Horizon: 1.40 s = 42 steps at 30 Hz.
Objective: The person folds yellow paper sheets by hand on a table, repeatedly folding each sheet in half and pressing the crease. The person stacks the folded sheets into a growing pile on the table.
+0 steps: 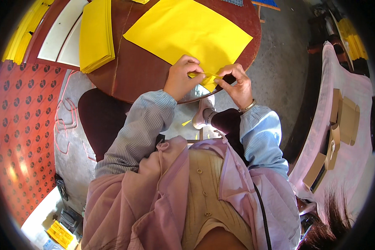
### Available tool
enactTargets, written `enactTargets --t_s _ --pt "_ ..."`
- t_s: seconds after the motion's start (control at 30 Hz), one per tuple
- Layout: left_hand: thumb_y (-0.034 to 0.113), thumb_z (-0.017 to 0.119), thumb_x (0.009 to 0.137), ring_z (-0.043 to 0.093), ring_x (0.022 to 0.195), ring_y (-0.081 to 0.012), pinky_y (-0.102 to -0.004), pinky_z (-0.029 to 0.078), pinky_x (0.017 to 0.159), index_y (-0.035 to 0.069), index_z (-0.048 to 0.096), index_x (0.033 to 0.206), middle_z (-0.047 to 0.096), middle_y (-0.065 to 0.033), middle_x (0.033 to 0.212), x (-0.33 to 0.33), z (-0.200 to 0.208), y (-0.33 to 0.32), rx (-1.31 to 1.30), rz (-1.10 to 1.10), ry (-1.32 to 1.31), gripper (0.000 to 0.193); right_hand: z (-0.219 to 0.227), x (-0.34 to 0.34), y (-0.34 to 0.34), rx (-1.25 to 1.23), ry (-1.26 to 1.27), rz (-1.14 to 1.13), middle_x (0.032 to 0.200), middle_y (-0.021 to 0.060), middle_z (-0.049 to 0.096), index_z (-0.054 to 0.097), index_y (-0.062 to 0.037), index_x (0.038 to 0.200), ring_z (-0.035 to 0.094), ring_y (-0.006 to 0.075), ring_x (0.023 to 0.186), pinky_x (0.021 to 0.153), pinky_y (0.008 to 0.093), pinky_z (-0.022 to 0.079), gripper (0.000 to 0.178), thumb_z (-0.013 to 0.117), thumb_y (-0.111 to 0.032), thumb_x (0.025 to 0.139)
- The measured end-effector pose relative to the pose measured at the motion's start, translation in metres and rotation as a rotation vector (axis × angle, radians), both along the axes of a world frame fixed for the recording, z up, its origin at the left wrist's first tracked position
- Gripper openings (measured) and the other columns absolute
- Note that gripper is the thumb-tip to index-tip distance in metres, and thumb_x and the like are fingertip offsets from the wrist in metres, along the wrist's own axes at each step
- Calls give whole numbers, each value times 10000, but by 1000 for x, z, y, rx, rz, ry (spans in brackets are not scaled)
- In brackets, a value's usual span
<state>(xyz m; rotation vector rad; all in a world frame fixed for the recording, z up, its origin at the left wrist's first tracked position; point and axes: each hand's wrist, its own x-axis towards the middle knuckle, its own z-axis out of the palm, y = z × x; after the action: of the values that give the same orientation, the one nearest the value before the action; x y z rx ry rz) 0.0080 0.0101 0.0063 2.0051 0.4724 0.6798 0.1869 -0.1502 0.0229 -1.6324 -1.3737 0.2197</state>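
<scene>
A large yellow sheet [187,31] lies on the round brown table [133,73]; I cannot tell whether it is paper or cloth. Its near corner reaches the table's front edge, where both hands work at it. My left hand [182,78] pinches the folded corner between thumb and fingers. Opposite it, my right hand [236,85] grips the same corner with thumb and index finger. A small yellow flap [210,82] hangs down between the fingertips, and the exact folds there are partly covered by the fingers.
To the left, a thick stack of yellow pieces [96,35] rests on the table. A pink-covered table [354,83] with opened cardboard boxes [348,121] stands at the right. Red patterned sheeting [27,133] is at the left, and a yellow scrap [186,123] shows below the table.
</scene>
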Motion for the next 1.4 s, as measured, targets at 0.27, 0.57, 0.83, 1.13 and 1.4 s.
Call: enactTargets --t_s 0.27,0.57,0.83,1.13,1.4 --pt "141 844 859 734 969 -218 -313 606 861 25 784 945 706 -98 1142 5 -5 2 -114 53 26 156 -1 -12 -9 -50 169 -18 1000 50 679 758 -23 1015 675 152 843 749 287 553 215 866 1 831" --pt "132 798 872 718 1034 -237 -323 585 910 31 788 990 697 -102 1170 1 -6 5 -56 6 20 156 -10 2 -7 -69 201 48 959 75 717 770 10 1012 722 157 836 749 272 575 125 820 -27 904" --pt "151 834 810 682 1127 -248 -327 566 943 45 787 1054 632 -105 1261 -2 -3 8 -38 -85 57 271 -14 2 -6 -91 302 32 926 45 696 762 -1 992 701 126 803 720 252 562 114 826 -31 902" --pt "139 853 790 681 1130 -245 -336 578 928 31 781 1024 639 -114 1250 -1 -3 5 -40 -72 46 267 -11 0 -6 -77 313 34 933 40 687 748 -12 989 680 116 791 722 245 552 127 834 -25 896" --pt "149 856 808 729 1012 -253 -342 594 891 32 784 921 704 -98 1160 8 -9 -9 45 105 -8 178 -10 -7 -7 -11 224 -26 930 11 600 714 -38 1130 612 93 748 704 248 531 326 870 -4 844"
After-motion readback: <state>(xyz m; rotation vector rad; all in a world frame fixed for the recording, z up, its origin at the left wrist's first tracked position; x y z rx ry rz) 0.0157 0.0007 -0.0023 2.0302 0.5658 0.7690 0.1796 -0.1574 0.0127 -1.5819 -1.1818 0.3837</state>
